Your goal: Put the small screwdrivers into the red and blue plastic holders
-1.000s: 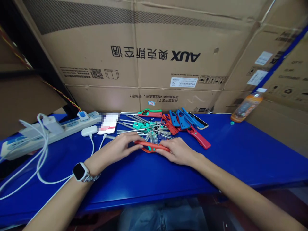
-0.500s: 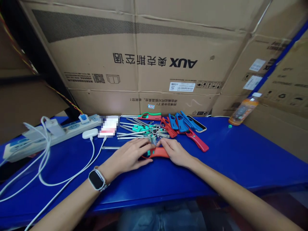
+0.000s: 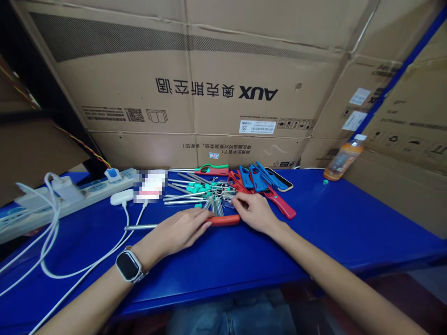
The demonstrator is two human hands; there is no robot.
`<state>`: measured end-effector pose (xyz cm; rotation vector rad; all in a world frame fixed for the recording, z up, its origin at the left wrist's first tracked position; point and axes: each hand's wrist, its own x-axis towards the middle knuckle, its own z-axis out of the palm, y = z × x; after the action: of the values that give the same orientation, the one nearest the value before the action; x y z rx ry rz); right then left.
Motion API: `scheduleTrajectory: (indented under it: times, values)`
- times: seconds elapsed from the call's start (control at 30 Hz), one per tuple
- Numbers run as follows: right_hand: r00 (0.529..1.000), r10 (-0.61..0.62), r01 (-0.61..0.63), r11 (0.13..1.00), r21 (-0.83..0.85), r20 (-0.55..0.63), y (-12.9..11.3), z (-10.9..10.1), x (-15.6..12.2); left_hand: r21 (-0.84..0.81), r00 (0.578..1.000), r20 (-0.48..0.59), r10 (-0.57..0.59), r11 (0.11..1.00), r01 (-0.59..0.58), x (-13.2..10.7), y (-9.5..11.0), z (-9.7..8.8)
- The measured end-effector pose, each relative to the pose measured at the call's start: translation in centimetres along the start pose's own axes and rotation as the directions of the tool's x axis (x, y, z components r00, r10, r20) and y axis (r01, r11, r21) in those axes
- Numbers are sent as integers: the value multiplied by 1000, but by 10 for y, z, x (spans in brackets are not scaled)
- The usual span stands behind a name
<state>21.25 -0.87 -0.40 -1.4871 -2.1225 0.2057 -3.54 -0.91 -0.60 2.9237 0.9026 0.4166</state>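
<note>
My left hand (image 3: 179, 230) lies over the left end of a red lighter body (image 3: 223, 220) on the blue table (image 3: 331, 223), with its fingers curled on it. A thin metal tube (image 3: 139, 227) sticks out to the left from under that hand. My right hand (image 3: 253, 211) has lifted off the red body and reaches into the pile of loose metal tubes and green parts (image 3: 199, 191), fingers bent at the pile's right edge. What the fingertips pinch is too small to make out.
Blue lighter shells (image 3: 256, 177) and red shells (image 3: 279, 204) lie behind the pile, with a phone (image 3: 284, 182) under them. A power strip (image 3: 73, 193) with white cables sits at left, an orange drink bottle (image 3: 340, 160) at right. Cardboard boxes (image 3: 209, 83) wall the back.
My right hand has left the red body's right end and moved back into the pile. My left hand stays on the red body, and the metal tube now shows at its left.
</note>
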Motion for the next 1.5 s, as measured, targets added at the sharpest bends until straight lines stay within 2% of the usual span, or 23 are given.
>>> scheduleTrajectory:
  times: [0.07, 0.13, 0.23, 0.33, 0.43, 0.5, 0.57, 0.63, 0.7, 0.73, 0.8, 0.9, 0.97, 1.07, 1.1, 1.17, 1.27, 1.37, 1.5]
  values:
    - [1000, 19, -19, 999, -40, -4, 7, -1, 4, -50, 998, 36, -58, 997, 60, 0, 0, 0]
    - [999, 16, -11, 995, -102, 48, 11, -2, 7, -86, 996, 44, -82, 993, 86, 1, 1, 0]
    - [992, 6, 17, 983, -181, 123, 13, -3, 9, -96, 996, 37, -81, 992, 84, 2, 0, 2]
    - [991, -16, 42, 981, -191, 135, 13, -2, 11, -78, 997, 23, -69, 994, 71, 3, -1, 4]
    - [995, -33, 39, 997, -61, 98, 14, -2, 12, -75, 999, 10, -51, 996, 52, 4, -1, 5]
    - [997, 15, -29, 982, 185, 76, 16, -1, 13, -72, 998, 15, -56, 996, 57, 5, -2, 3]
    - [990, 84, -129, 857, 500, 112, 15, 0, 16, -82, 997, 24, -75, 994, 77, 4, -2, -1]
    - [978, 119, -205, 652, 730, 169, 13, 1, 19, -114, 995, 22, -95, 989, 97, 3, -2, -5]
    - [971, 132, -238, 493, 837, 198, 9, 1, 22, -148, 995, 25, -99, 984, 101, 2, -2, -8]
    - [972, 136, -232, 444, 866, 191, 6, 1, 24, -161, 995, 33, -96, 982, 101, 1, -2, -9]
    - [979, 133, -195, 398, 897, 153, 0, 1, 27, -182, 994, 53, -94, 978, 102, 0, -3, -12]
    - [992, 82, -120, 406, 906, 94, -12, 3, 36, -238, 993, 27, -111, 965, 114, -3, -10, -18]
    - [997, 25, -72, 420, 905, 67, -21, 8, 42, -289, 987, -42, -155, 948, 136, -6, -20, -23]
    - [999, -49, 45, 474, 879, -25, -35, 20, 52, -318, 935, -200, -294, 922, 222, -11, -39, -30]
    - [996, -76, 78, 505, 860, -45, -38, 25, 53, -321, 920, -219, -325, 914, 247, -13, -46, -31]
    - [990, -131, 117, 566, 816, -51, -45, 33, 55, -323, 906, -224, -360, 904, 279, -17, -55, -31]
    - [982, -190, 134, 615, 777, -19, -50, 42, 53, -310, 913, -209, -350, 909, 278, -18, -57, -28]
    - [978, -209, 153, 620, 770, -26, -50, 47, 48, -302, 931, -190, -312, 921, 247, -16, -51, -27]
    - [982, -175, 160, 605, 780, -66, -47, 49, 44, -313, 938, -173, -299, 920, 236, -13, -46, -27]
